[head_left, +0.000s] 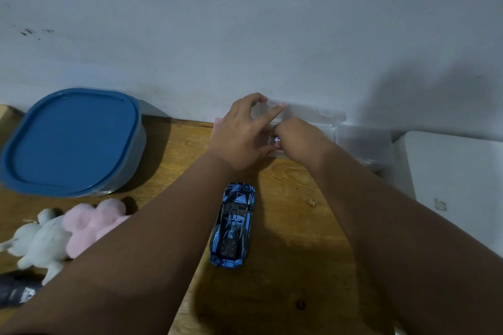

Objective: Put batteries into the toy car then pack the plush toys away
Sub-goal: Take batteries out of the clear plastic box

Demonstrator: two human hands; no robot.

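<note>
While left hand [242, 130] pinches the raised lid [307, 112] of the clear box [364, 145] by the wall, right hand [299, 141] curls inside, fingers closed on a battery [273, 140]. Car [234, 226] on table [285, 285] between forearms. Plush toys [68, 231] lie far left.

Glossy toy car [234, 226], wooden table [285, 266]

2x plush toys [40, 239] [92, 219], 1x car [234, 224], 1x tub [72, 141]
</note>
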